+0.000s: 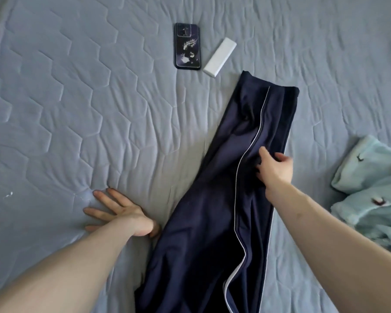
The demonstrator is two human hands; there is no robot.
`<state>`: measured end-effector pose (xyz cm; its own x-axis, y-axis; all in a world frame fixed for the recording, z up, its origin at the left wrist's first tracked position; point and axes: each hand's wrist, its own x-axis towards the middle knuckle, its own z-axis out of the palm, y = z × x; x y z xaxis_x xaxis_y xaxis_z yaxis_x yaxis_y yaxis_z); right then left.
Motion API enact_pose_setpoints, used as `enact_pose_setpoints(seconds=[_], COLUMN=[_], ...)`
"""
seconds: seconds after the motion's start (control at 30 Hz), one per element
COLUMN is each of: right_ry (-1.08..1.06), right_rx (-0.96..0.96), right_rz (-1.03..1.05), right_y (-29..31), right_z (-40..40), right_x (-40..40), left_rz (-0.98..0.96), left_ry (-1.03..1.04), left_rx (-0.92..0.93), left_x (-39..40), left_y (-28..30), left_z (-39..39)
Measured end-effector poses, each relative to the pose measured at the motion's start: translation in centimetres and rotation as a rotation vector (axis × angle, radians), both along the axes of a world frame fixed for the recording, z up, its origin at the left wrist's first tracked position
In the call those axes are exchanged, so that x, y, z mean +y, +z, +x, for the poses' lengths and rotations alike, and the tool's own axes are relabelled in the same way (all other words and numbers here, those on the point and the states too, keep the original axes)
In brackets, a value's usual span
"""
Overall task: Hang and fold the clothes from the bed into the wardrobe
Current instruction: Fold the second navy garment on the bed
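Dark navy trousers point(215, 213) with a thin white side stripe lie lengthwise on the grey quilted bed point(77, 109), folded leg on leg, with the far end toward the top of the view. My right hand point(274, 167) rests on the trousers about midway along, fingers spread and pressing the fabric beside the stripe. My left hand point(120, 211) lies flat on the bedcover just left of the trousers, fingers spread, holding nothing; its thumb side touches the cloth's edge.
A dark phone point(187, 46) and a white rectangular case point(219, 57) lie on the bed beyond the trousers. A crumpled pale mint garment point(370, 188) with small dark marks sits at the right edge.
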<state>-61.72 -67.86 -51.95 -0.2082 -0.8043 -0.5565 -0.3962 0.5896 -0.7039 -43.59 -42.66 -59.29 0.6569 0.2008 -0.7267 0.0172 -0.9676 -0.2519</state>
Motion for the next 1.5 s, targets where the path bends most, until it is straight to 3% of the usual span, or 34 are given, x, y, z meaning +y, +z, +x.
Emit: enact_pose_setpoints(seconds=[0.23, 0.33, 0.57, 0.77, 0.83, 0.97, 1.07, 1.13, 1.23, 1.33, 1.5], right_ry=[0.459, 0.627, 0.085, 0.333, 0.325, -0.084, -0.278, -0.211, 0.181, 0.513, 0.121], right_rx=[0.158, 0.148, 0.126, 0.106, 0.108, -0.122, 0.002, 0.039, 0.131, 0.282, 0.342], right_rz=[-0.071, 0.002, -0.074, 0.022, 0.061, 0.023, 0.006, 0.077, 0.129, 0.113, 0.278], right_y=[-1.3, -1.5, 1.2, 0.9, 0.4, 0.4, 0.9, 1.3, 2.4, 2.4, 1.7], right_z=[-3.1, -5.2, -9.9, -13.0, -13.9, -15.7, -17.2, -17.6, -17.6, -18.0, -21.0], right_x=[6.4, 8.1, 9.6, 20.7, 23.0, 23.4, 23.2, 24.2, 27.3, 30.1, 30.9], left_rz=[-0.01, -0.021, -0.025, -0.003, -0.015, -0.134, -0.205, -0.292, -0.476, -0.677, -0.72], left_ry=[-0.028, -0.005, -0.07, -0.204, -0.271, -0.386, -0.492, -0.523, -0.522, -0.324, -0.046], left_rx=[0.084, 0.113, 0.234, 0.16, 0.109, 0.062, 0.087, 0.067, 0.005, 0.068, 0.125], left_x=[0.0, 0.0, 0.5, 0.4, 1.1, 4.4, 8.1, 10.5, 13.8, 17.7, 23.3], left_y=[0.9, 1.2, 2.8, 5.4, 5.6, 4.9, 4.9, 5.0, 5.6, 7.2, 9.5], left_z=[0.3, 0.2, 0.8, 0.0, -0.4, -0.6, -0.4, -0.8, -3.0, -7.7, -16.5])
